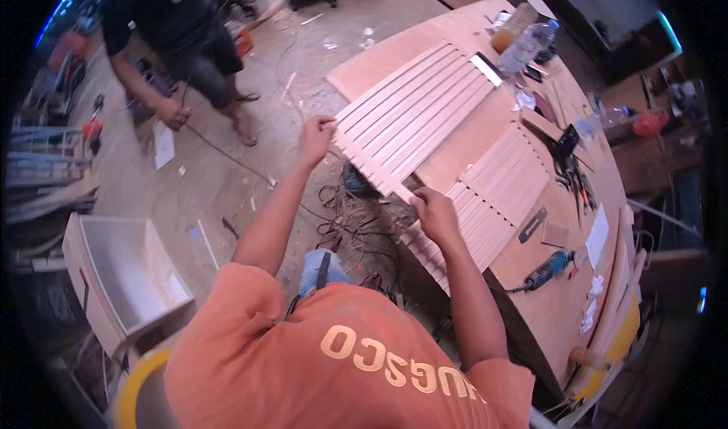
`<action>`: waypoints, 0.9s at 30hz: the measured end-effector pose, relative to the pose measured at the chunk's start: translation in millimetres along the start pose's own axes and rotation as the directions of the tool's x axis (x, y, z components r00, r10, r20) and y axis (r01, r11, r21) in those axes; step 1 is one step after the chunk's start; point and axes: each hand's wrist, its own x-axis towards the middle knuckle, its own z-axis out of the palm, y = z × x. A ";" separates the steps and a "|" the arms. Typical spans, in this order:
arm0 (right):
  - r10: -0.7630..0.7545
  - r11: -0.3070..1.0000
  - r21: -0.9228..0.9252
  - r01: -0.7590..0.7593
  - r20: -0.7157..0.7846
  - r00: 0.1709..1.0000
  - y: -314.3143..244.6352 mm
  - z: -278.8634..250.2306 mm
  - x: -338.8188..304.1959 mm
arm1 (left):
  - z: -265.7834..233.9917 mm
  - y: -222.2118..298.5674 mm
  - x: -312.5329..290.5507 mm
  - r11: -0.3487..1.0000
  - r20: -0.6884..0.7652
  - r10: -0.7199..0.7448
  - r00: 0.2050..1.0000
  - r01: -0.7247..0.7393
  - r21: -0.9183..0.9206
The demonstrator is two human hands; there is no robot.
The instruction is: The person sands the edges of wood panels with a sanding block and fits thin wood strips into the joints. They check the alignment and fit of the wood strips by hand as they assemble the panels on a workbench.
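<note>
A pale slatted wooden panel (pixel 413 114) with long parallel grooves slants across the near-left part of the workbench (pixel 364 71). Its near end sticks out past the bench edge towards me. My left hand (pixel 318 138) grips the left corner of that end, fingers closed on the rim. At the other corner my right hand (pixel 436 212) is closed on the same edge, thumb on top. Just right of it lie more slatted panels (pixel 509 173), side by side and partly hidden by my right forearm.
Right of the panels are a teal-and-black power tool (pixel 547 270), hand tools (pixel 580 186) and white paper (pixel 597 236). Plastic bottles (pixel 528 48) stand at the bench's far end. Another person (pixel 178 42) holds a cable at far left. An open drawer box (pixel 125 273) sits lower left; cables (pixel 353 228) cross the floor.
</note>
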 end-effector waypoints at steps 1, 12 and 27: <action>-0.007 1.000 0.005 0.008 -0.043 0.999 3.0 13.4 15.8 | -2.2 -13.8 17.6 0.986 -0.007 0.146 0.989 -0.145 0.083; 0.107 0.994 -0.039 -0.102 0.163 0.981 47.5 68.0 81.1 | -1.9 -41.1 58.2 0.992 0.079 -0.063 0.995 0.054 0.115; 0.328 0.811 0.393 -0.434 0.308 0.893 55.8 65.1 77.1 | -9.7 -30.5 62.7 0.980 0.140 -0.084 0.987 0.056 0.191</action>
